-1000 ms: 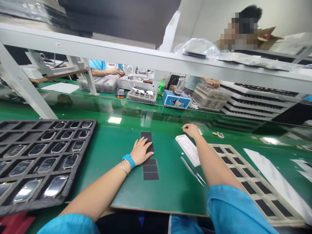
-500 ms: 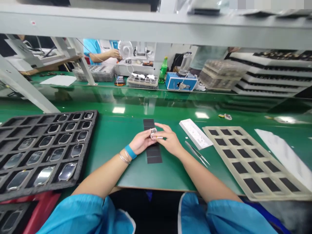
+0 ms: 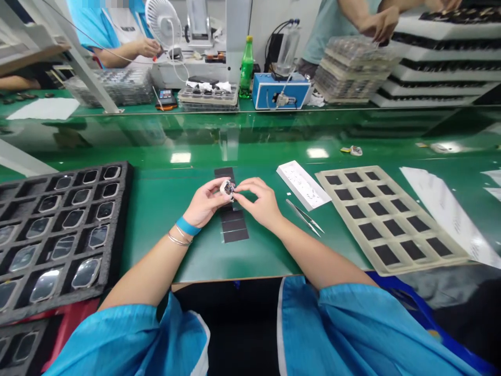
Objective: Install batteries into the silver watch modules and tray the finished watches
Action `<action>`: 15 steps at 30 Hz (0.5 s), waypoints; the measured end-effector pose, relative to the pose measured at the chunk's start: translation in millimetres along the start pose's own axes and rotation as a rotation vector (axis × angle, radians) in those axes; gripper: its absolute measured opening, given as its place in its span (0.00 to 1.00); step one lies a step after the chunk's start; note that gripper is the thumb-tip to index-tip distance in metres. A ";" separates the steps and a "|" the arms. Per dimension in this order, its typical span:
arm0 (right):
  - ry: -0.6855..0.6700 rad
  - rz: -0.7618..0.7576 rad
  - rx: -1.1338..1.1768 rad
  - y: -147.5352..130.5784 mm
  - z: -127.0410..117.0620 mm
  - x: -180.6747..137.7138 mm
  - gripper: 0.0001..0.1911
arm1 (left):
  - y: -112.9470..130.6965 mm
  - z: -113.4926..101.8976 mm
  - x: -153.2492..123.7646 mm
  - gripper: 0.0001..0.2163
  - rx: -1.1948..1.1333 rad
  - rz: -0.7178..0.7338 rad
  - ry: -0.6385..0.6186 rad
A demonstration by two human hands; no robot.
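Observation:
Both hands meet over a strip of black rectangular pads [image 3: 234, 228] lying on the green mat. My left hand [image 3: 203, 202] pinches a small silvery part [image 3: 227, 188] between thumb and fingers. My right hand [image 3: 260, 202] touches the same part from the right, fingers curled and pinched on it. A blue band and thin bangles sit on my left wrist. Metal tweezers [image 3: 305, 218] lie just right of my right hand, beside a white flat card [image 3: 303, 185].
A black foam tray [image 3: 117, 219] with several glossy oval parts fills the left. A beige tray [image 3: 391, 222] with black pads lies right, white paper sheets [image 3: 442, 211] beyond it. Across the belt: other people's hands, a fan [image 3: 163, 18], green bottle [image 3: 246, 67], blue box [image 3: 278, 91], stacked trays [image 3: 354, 68].
My right hand came back from the white card to meet my left hand. My left hand lifted off the black strip and now holds the small part. The view tilted downward.

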State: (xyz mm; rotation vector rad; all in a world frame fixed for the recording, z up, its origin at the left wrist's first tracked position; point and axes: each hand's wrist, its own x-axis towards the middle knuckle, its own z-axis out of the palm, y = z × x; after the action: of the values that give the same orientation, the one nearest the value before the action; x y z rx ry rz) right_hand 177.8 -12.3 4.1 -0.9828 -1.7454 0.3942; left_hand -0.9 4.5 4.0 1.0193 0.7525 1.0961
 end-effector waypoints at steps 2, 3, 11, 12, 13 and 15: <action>-0.036 -0.021 -0.030 -2.5 1.1 -1.4 0.03 | -1.4 -0.9 0.4 0.26 0.059 0.059 -0.005; -0.043 -0.030 -0.047 -3.4 1.8 -2.2 0.04 | -1.9 -1.1 0.5 0.26 0.086 0.096 -0.005; -0.008 -0.145 -0.116 1.6 6.8 -7.2 0.08 | -5.3 0.1 1.9 0.25 0.118 0.244 0.015; -0.011 -0.162 -0.124 2.6 7.0 -7.4 0.08 | -6.1 -0.3 2.6 0.25 0.124 0.262 0.010; -0.009 -0.181 -0.133 3.3 7.0 -7.5 0.08 | -6.9 -0.7 3.2 0.25 0.131 0.284 0.005; -0.001 -0.210 -0.147 4.2 7.0 -7.5 0.08 | -8.3 -1.2 4.3 0.25 0.142 0.329 0.003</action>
State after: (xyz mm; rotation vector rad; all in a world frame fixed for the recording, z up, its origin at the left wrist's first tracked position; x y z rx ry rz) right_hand 174.2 -14.1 -6.2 -0.8907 -1.8780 0.1334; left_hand 2.3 8.0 -4.2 1.2938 0.6874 1.3394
